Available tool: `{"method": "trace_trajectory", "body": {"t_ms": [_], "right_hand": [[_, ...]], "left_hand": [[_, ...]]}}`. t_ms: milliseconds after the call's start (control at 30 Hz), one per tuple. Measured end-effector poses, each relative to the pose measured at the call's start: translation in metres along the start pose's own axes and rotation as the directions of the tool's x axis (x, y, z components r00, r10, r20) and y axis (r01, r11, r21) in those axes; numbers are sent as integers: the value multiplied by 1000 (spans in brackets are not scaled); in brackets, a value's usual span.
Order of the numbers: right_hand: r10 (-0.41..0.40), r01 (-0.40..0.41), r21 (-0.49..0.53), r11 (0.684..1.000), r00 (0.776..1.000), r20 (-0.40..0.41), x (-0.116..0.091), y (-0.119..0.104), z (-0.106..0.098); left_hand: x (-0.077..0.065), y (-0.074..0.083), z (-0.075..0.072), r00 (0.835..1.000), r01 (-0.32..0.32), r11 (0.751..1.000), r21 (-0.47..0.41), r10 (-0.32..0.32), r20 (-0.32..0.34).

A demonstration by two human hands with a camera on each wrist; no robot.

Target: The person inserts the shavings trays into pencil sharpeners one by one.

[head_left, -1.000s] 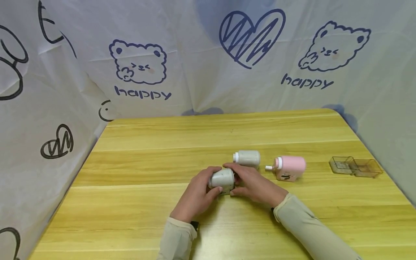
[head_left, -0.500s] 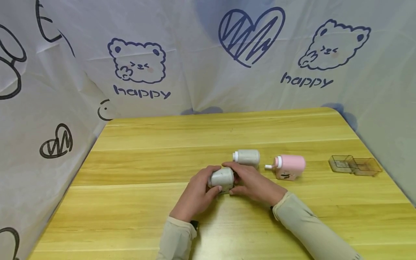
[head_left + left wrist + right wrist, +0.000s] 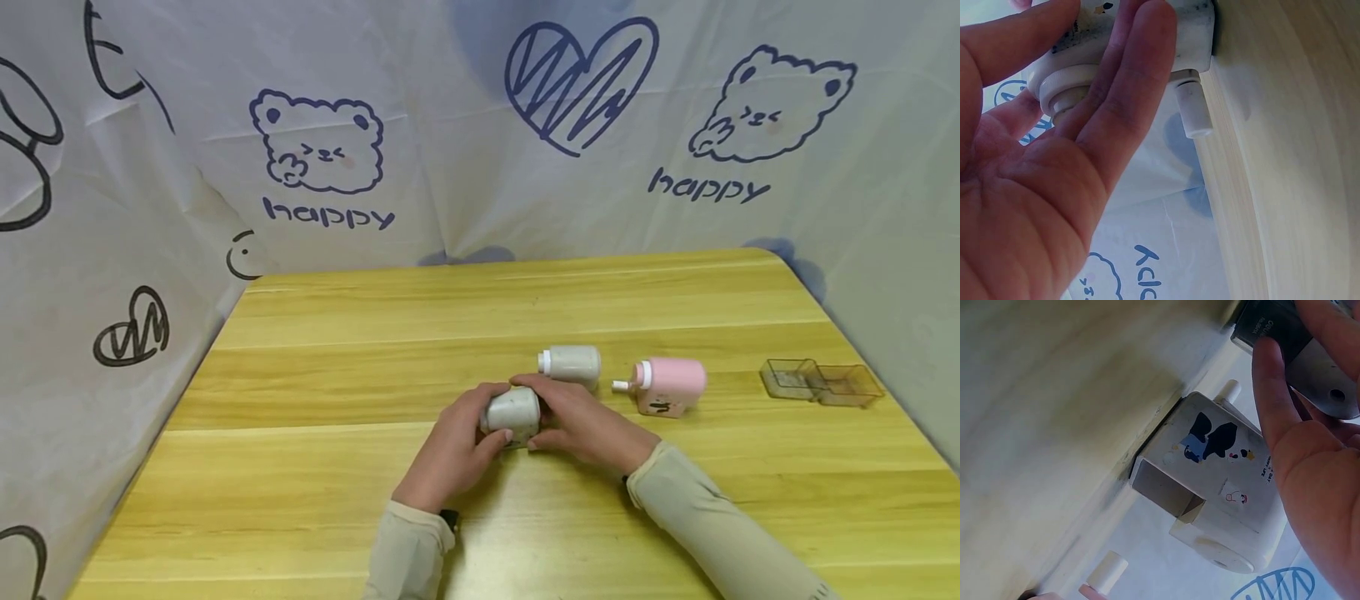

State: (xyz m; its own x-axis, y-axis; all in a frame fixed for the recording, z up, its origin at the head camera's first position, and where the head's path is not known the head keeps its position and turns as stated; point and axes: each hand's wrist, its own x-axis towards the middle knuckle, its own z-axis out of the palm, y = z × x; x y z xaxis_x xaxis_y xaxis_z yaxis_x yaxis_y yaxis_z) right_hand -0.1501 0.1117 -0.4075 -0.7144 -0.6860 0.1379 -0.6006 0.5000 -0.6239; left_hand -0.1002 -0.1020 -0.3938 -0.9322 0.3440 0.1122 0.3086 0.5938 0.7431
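Note:
Between my hands, low over the wooden table, is a greyish-white hand-crank pencil sharpener (image 3: 513,410). My left hand (image 3: 450,450) grips its left end, the fingers wrapping round the white collar (image 3: 1069,84); a white crank handle (image 3: 1194,112) sticks out past them in the left wrist view. My right hand (image 3: 588,423) holds the right end, thumb low and forefinger over the top edge. In the right wrist view, a fingertip presses a dark panel (image 3: 1269,325) with pale lettering, beside a round hole in the grey body.
Just behind my right hand lies a second off-white sharpener (image 3: 573,364), its drawer slot (image 3: 1166,487) open in the right wrist view. A pink sharpener (image 3: 673,387) is to its right. Two clear drawers, one greyish (image 3: 787,382) and one orange-tinted (image 3: 847,387), sit near the table's right edge.
My right hand has edged very slightly left against the sharpener. The left hand and the other things stay where they were.

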Motion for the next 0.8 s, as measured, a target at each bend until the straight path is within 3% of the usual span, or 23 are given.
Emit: {"method": "trace_trajectory", "body": {"t_ms": [500,800], "right_hand": [[95,-95,52,994,995,2,-8,0,0],[82,-81,53,995,996,-27,-39,1,-23]], "left_hand": [[0,0,2,1000,17,1000,4,-17,-8],[-1,-3,0,997,35,999,8,-34,-73]]}}
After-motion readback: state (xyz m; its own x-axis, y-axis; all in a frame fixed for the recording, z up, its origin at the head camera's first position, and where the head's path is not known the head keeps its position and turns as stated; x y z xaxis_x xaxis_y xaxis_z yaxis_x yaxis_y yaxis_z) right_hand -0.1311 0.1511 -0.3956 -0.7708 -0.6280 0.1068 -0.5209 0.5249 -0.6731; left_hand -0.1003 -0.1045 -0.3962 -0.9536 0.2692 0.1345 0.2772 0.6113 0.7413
